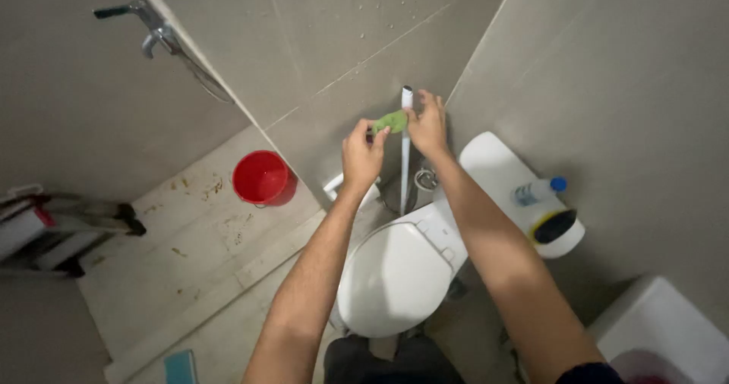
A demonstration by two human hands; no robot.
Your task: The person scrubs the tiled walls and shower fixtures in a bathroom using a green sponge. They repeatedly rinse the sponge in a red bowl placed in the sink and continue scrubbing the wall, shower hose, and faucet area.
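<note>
Toilet lid (399, 274) and cistern (493, 164): glossy white, smooth. Wall tiles (342, 34): matt grey, smooth, water-spotted. Far-left bucket (260, 176): glossy red plastic. Tap (152, 27): polished metal. Green pad (391, 121): soft, rough-textured, matt. Floor (190, 232): matt, stained.

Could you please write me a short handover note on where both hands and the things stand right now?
Left hand: pinches one end of a small green cloth near the wall.
Right hand: grips the upright white pipe near its top, touching the cloth's other end.
Things: the pipe stands behind the closed white toilet; a spray bottle and a black and yellow scrubber lie on the cistern; a red bucket stands on the shower floor.
Done: cloth brought to the pipe.
Left: whether any wiping is finished cannot be told.
</note>
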